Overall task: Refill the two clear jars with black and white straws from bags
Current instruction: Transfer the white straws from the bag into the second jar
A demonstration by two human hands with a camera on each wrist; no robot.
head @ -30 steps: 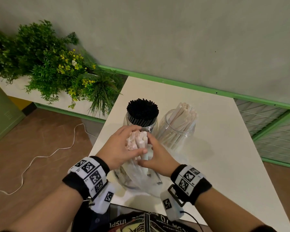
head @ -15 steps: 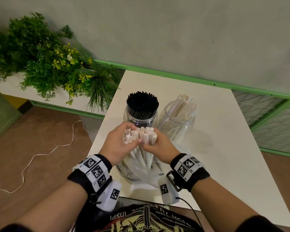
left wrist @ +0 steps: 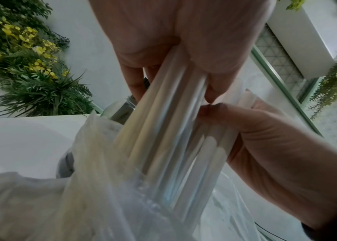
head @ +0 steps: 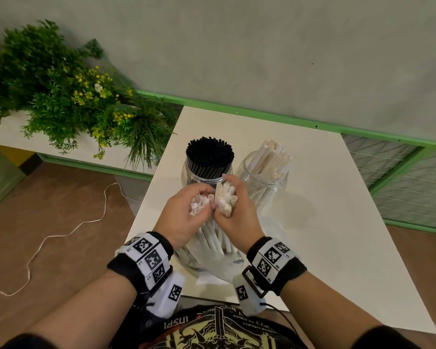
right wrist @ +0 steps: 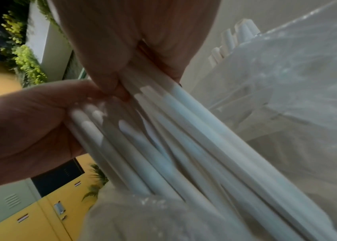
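Observation:
Two clear jars stand on the white table [head: 325, 197]: the left jar [head: 208, 172] is packed with black straws [head: 209, 153], the right jar [head: 264, 182] holds white straws [head: 272, 157] leaning right. In front of them both hands grip a bunch of white straws [head: 218, 200] that rises out of a clear plastic bag [head: 217, 258]. My left hand [head: 186, 212] holds the left part of the bunch [left wrist: 163, 114], my right hand [head: 237, 210] the right part [right wrist: 184, 130], thumbs touching. The bag's lower part is hidden behind my wrists.
A planter of green plants with yellow flowers [head: 68, 102] stands left of the table. A white cable [head: 68, 230] trails over the brown floor. A green rail [head: 262, 114] and grey wall run behind the table; its right half is bare.
The bunch of white straws has been lifted higher out of the bag and split into two handfuls. Both hands have moved up, closer to the jars.

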